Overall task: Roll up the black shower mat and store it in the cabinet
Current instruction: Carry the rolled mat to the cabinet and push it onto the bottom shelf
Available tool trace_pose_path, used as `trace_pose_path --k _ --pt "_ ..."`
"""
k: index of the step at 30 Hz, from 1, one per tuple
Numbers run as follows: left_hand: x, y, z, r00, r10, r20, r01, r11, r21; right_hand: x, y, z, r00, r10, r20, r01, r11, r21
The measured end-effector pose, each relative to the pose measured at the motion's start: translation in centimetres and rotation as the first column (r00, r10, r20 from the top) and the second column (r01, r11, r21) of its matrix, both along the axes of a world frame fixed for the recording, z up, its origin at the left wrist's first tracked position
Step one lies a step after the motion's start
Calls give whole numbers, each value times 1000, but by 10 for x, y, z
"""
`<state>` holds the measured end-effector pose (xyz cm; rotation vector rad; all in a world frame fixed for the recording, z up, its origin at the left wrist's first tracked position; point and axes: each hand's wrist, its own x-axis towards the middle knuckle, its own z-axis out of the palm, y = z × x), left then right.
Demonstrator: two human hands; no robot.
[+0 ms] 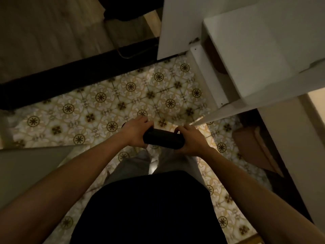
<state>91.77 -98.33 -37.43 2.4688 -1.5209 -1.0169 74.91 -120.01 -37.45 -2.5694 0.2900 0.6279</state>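
Note:
The black shower mat (162, 139) is a tight roll held level in front of me, above the patterned tile floor. My left hand (136, 132) grips its left end and my right hand (190, 140) grips its right end, fingers curled over the top. The white cabinet (255, 55) stands to the upper right with its door (207, 74) swung open towards me. Its inside is mostly hidden from this angle.
Patterned tile floor (109, 106) spreads below. A dark threshold strip (73, 74) runs across the upper left with wooden flooring beyond. A brown box (255, 147) sits low on the right in a dark recess. A pale panel (29, 166) stands at left.

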Motion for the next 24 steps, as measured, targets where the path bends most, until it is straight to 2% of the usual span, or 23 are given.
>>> trace_pose_path --k 4,9,19,24 --pt "44 -19 5 1000 -8 21 9 1000 -28 40 -17 7 999 -7 50 8 1000 -19" --pt "90 -53 11 999 -45 7 45 999 -15 78 -43 10 998 -61 16 61 998 17" --pt "189 -171 -9 970 -238 -48 241 968 64 141 -121 -17 962 -270 -50 273 957 93" --pt "234 -244 -21 930 -366 -33 367 930 13 171 -171 -25 928 -368 -67 370 929 27"
